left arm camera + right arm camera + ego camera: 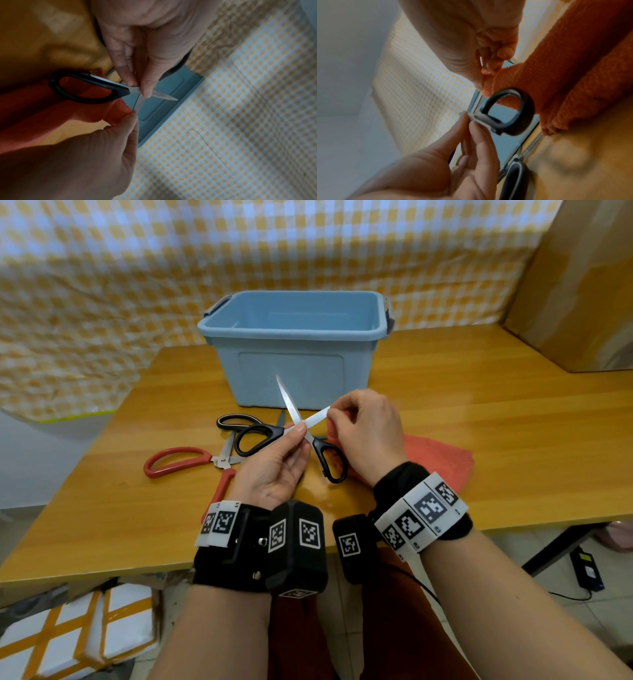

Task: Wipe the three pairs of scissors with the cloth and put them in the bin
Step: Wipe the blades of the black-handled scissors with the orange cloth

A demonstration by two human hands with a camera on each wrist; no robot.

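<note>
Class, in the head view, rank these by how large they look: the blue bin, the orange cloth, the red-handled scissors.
1. Blue bin
2. Orange cloth, partly hidden behind the right hand, so likely bigger than shown
3. Red-handled scissors, partly hidden by the left hand

No legible text, brand, or number appears in any view. The wrist bands point(420, 514) carry black-and-white square fiducial markers only; small characters beside them are too small to read.

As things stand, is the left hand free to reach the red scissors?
Probably not yet. The left hand pinches the open black scissors at the pivot. The red scissors lie uncovered on the table just left of it, so the path is clear.
</note>
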